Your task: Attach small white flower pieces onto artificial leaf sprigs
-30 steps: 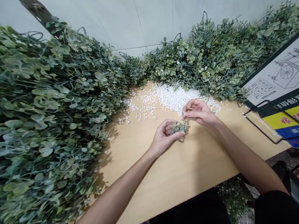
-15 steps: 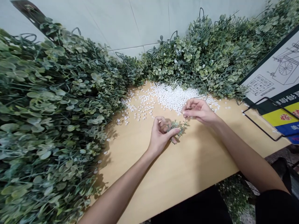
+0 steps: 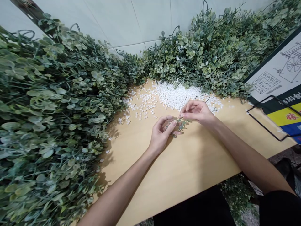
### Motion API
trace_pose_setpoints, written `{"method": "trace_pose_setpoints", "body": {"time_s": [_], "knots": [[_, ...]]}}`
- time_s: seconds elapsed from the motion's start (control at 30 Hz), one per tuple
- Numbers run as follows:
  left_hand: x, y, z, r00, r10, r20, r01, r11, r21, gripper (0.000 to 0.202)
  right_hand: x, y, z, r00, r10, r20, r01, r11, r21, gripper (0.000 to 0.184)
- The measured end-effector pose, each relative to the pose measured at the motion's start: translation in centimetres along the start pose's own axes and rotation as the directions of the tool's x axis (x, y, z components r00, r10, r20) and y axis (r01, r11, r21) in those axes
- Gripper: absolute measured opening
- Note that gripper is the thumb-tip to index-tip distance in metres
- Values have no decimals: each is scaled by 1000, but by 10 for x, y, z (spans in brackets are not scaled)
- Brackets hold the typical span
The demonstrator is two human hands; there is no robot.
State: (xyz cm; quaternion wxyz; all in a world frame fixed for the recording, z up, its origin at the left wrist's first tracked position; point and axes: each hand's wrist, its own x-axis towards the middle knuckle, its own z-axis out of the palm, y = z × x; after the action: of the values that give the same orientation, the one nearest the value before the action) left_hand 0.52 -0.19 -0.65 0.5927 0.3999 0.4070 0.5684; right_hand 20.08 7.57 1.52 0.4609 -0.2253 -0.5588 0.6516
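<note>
My left hand [image 3: 161, 134] curls around a small green artificial leaf sprig [image 3: 180, 125] just above the light wooden table [image 3: 188, 163]. My right hand [image 3: 197, 112] pinches the sprig's upper end, fingers pressed together; whether it also holds a white piece I cannot tell. The two hands meet at the sprig. Behind them lies a heap of small white plastic pieces [image 3: 174, 95].
Large piles of artificial leafy sprigs cover the left side [image 3: 51, 119] and the back of the table [image 3: 211, 53]. A printed sign in a black wire stand [image 3: 275, 91] stands at the right. A tiled wall [image 3: 141, 22] rises behind. The table's front edge runs near my body.
Both hands have drawn closer together over the sprig; the left hand's fingers have closed further round it and the right hand's fingertips now touch it.
</note>
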Motion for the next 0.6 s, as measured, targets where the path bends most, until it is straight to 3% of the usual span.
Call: {"method": "trace_pose_setpoints", "body": {"time_s": [0.13,0.33,0.6], "knots": [[2,-5,0,999,1,-51,1,999,51,37,1,2,-4,1000,18,2,-18,1000,5,32],[0,-4,-1,999,36,-36,-34,998,57,34,-1,1,-5,992,82,93,-82,997,-1,31],[-5,2,0,1000,11,-24,-8,994,111,42,-1,-2,-5,982,150,114,-144,988,-55,31]]}}
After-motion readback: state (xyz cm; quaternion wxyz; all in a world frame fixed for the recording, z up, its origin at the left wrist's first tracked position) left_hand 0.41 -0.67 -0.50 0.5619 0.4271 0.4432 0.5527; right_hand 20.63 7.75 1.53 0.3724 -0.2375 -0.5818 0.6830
